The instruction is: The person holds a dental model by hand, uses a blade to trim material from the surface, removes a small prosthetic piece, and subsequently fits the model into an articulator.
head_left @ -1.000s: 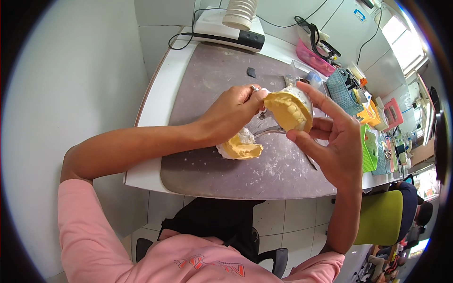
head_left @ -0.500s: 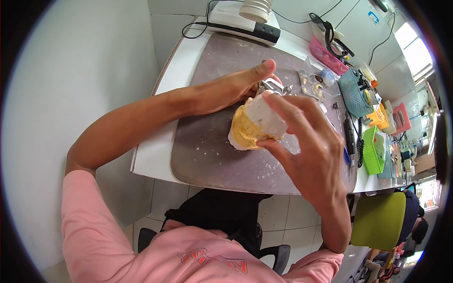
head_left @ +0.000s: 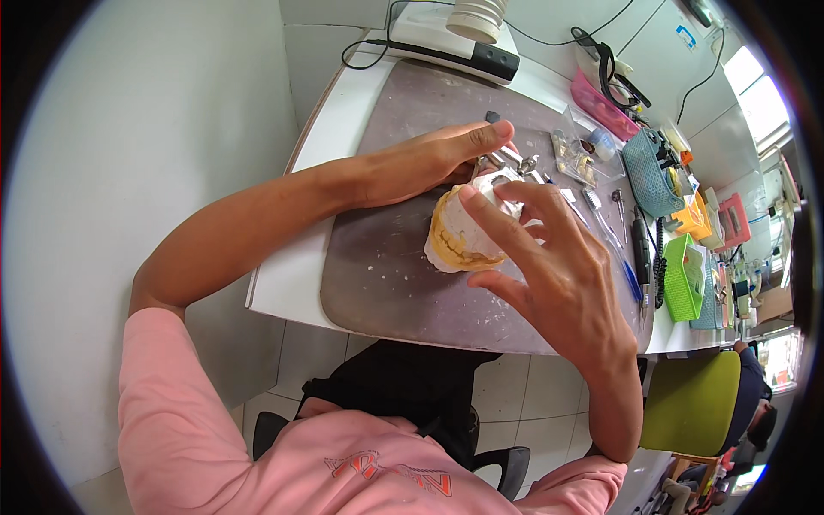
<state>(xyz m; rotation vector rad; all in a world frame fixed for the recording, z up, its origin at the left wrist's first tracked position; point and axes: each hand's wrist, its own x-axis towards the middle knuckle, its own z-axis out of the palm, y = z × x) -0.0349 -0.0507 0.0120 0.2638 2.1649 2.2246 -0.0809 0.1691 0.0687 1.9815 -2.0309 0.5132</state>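
Observation:
A dental plaster cast, white with a yellow band round its lower part, stands on the grey-brown work mat in front of me. It is joined to a metal dental articulator, whose hinge end shows behind it. My left hand is behind the cast and closed round the articulator, its thumb stretched along the top; most of its fingers are hidden. My right hand is at the cast's right side with fingers spread. Its index finger reaches over the white top, and the thumb stands apart from the yellow side.
White crumbs dot the mat. To the right lie a toothbrush, a blue pen and a black handpiece. Beyond them are a clear tray, blue, green and pink baskets. A white box-shaped device stands at the back.
My right thumb has come away from the cast and the right fingers have spread. The cast's white top has tipped down and back. My left hand stays on the articulator.

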